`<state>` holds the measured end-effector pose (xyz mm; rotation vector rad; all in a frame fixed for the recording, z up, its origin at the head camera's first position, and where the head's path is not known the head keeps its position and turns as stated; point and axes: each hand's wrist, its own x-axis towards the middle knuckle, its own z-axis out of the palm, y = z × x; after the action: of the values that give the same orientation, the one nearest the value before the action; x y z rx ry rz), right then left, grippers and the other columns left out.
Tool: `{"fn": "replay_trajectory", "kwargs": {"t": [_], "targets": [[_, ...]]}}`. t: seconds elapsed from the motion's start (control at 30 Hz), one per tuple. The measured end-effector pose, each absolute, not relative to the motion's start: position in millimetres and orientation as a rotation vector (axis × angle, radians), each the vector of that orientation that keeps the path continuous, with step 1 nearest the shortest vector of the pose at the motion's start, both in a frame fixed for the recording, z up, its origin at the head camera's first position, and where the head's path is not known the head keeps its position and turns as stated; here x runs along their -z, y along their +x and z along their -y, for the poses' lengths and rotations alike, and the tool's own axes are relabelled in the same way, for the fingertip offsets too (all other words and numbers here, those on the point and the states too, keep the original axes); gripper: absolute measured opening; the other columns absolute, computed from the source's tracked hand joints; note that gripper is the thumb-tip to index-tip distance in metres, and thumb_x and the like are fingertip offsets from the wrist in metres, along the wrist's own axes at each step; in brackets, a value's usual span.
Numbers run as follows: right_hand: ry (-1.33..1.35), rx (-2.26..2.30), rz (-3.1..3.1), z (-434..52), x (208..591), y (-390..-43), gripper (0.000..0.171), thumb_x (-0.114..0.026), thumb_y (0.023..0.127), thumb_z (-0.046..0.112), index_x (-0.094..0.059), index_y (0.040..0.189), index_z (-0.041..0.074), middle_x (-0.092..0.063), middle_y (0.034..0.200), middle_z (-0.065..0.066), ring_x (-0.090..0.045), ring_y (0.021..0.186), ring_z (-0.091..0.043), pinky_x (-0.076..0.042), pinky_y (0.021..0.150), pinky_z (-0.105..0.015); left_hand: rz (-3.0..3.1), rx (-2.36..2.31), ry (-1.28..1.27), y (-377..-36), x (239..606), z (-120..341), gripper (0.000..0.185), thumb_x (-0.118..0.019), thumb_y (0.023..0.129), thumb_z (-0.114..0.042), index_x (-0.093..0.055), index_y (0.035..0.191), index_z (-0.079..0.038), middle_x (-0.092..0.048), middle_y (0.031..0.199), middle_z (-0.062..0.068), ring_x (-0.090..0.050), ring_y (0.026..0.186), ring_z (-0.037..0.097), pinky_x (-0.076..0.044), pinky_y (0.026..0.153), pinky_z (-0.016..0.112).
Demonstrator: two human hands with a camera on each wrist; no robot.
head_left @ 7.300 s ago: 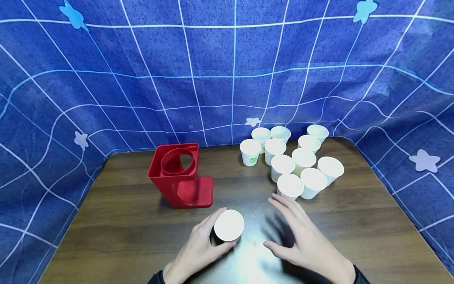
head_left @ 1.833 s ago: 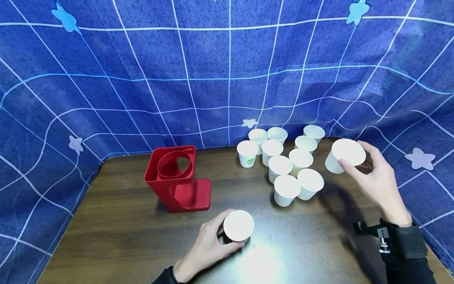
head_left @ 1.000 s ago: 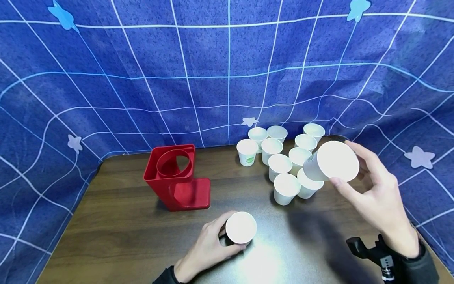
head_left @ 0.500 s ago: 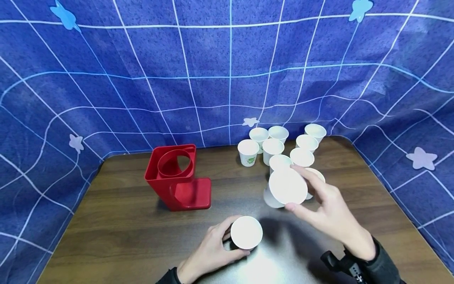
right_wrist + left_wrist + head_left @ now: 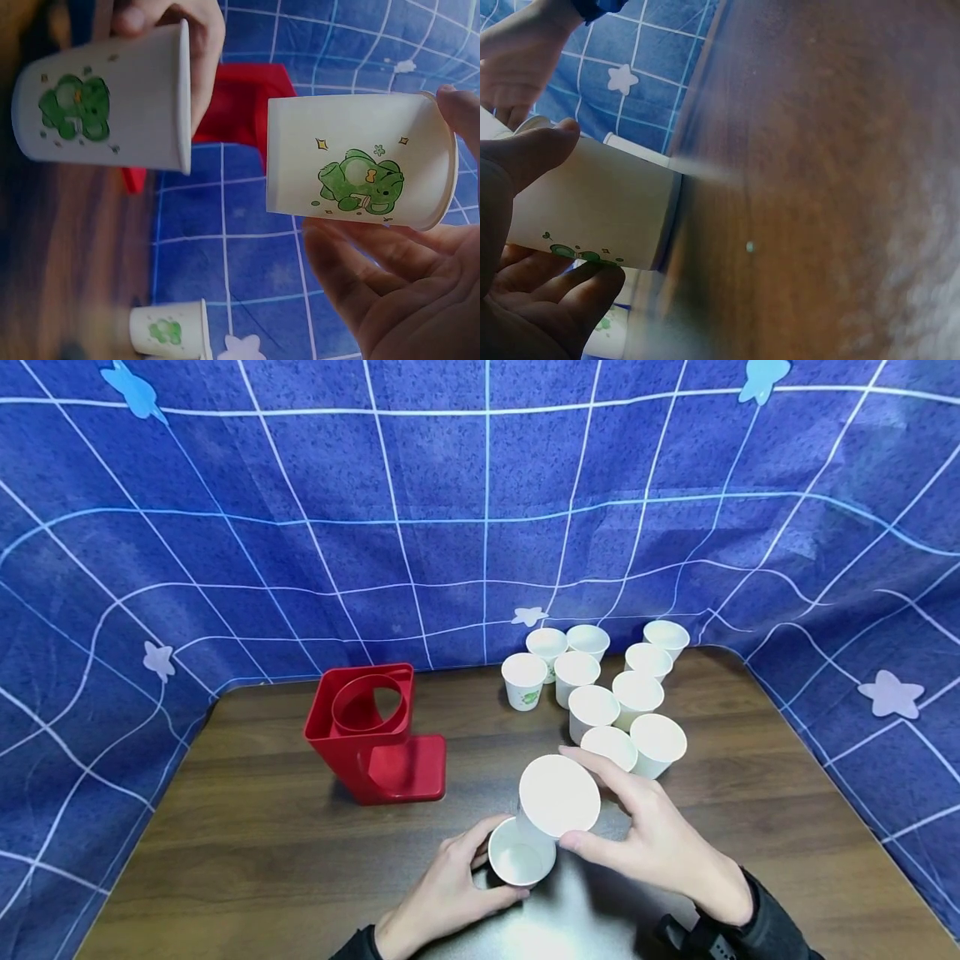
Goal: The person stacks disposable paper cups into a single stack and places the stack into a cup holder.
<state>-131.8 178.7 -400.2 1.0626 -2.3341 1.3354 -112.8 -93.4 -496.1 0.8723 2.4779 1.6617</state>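
On the table my left hand point(image 5: 450, 889) grips a white paper cup point(image 5: 521, 858), thumb and fingers around its sides, mouth up. Higher up, my right hand point(image 5: 652, 835) holds a second paper cup point(image 5: 558, 797) near its rim, also mouth up. Seen from the head, this cup overlaps the back edge of the lower one. The right wrist view shows a gap between the raised cup's base point(image 5: 281, 157) and the lower cup's rim point(image 5: 184, 97). Both cups carry a green bear print.
Several paper cups point(image 5: 592, 710) stand upright in a group at the back right, the nearest just behind my right fingers. At the back left is a red plastic stand point(image 5: 408, 768) with a round ring on top. A blue patterned cloth point(image 5: 450, 527) hangs behind the table.
My right hand, empty at first, took a cup from the right side of the group and carried it left to above the other cup. My left hand shifted its cup slightly right.
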Motion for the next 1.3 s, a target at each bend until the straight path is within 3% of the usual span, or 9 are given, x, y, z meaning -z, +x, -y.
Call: {"fn": "replay_trajectory", "kwargs": {"t": [0.57,0.97,1.3], "targets": [[1.208,-1.284,2.32,-166,409,-129,0.073,-0.081,0.09,0.038,-0.05,0.147,0.006,-0.07,0.129,-0.002,-0.07,0.109,-0.012,-0.056,0.094,-0.021,-2.535,-1.656,0.969,-113,496,93,0.069,-0.09,0.08,-0.019,-0.055,0.14,-0.019,-0.069,0.128,0.0,-0.067,0.114,0.01,-0.059,0.098,0.03],[1.255,-1.311,2.302,-163,414,-130,0.07,-0.083,0.088,0.031,-0.051,0.146,0.009,-0.069,0.129,0.001,-0.07,0.11,-0.011,-0.057,0.094,-0.022,-2.517,-1.657,0.942,-113,497,93,0.069,-0.09,0.081,-0.025,-0.055,0.14,-0.022,-0.067,0.131,-0.002,-0.066,0.119,0.011,-0.058,0.099,0.028],[1.231,-1.3,2.368,-160,417,-132,0.069,-0.084,0.087,0.033,-0.053,0.145,0.014,-0.069,0.128,0.004,-0.069,0.11,-0.009,-0.056,0.094,-0.023,-2.509,-1.669,0.947,-113,496,93,0.068,-0.09,0.08,-0.021,-0.056,0.139,-0.019,-0.067,0.132,0.001,-0.065,0.12,0.013,-0.058,0.098,0.029]]}}
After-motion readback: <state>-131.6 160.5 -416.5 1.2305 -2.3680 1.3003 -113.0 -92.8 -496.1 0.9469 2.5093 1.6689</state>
